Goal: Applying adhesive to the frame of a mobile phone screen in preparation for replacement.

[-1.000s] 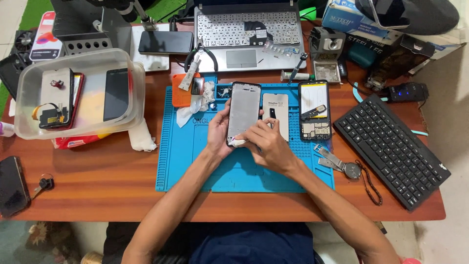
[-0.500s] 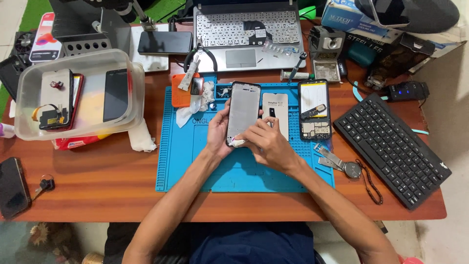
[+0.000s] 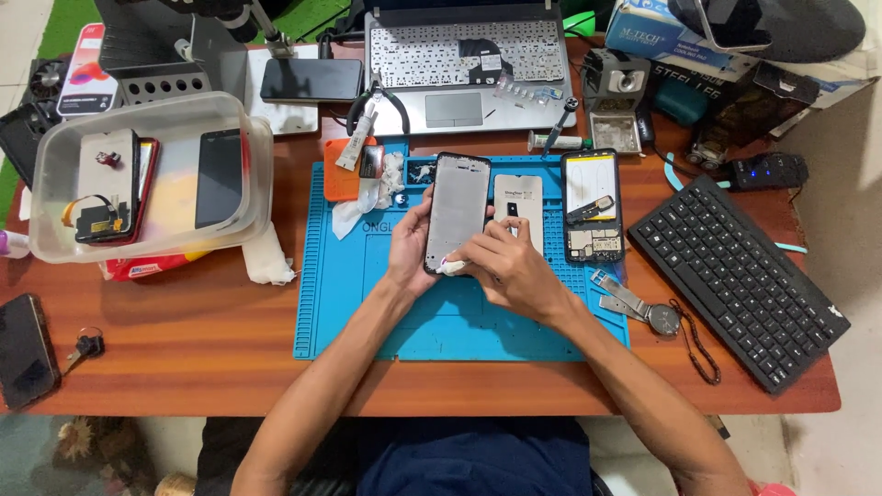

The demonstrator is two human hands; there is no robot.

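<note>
My left hand (image 3: 411,246) grips the left edge of a grey phone frame (image 3: 457,208), held upright over the blue work mat (image 3: 367,303). My right hand (image 3: 510,266) pinches a small white wad of cloth (image 3: 451,267) against the frame's lower edge. Just right of the frame a grey back plate (image 3: 520,200) lies on the mat. Further right sits an opened phone (image 3: 592,206) with its yellow battery and circuit board showing.
A clear plastic tub (image 3: 147,179) with phones and parts stands at left. A laptop (image 3: 464,64) is at the back, a black keyboard (image 3: 735,276) at right, metal tweezers (image 3: 620,296) beside it. A black phone (image 3: 25,349) lies front left. White tissue (image 3: 268,260) is nearby.
Both hands stay on the phone frame. My right hand has shifted slightly lower along the frame's bottom edge with the white wad.
</note>
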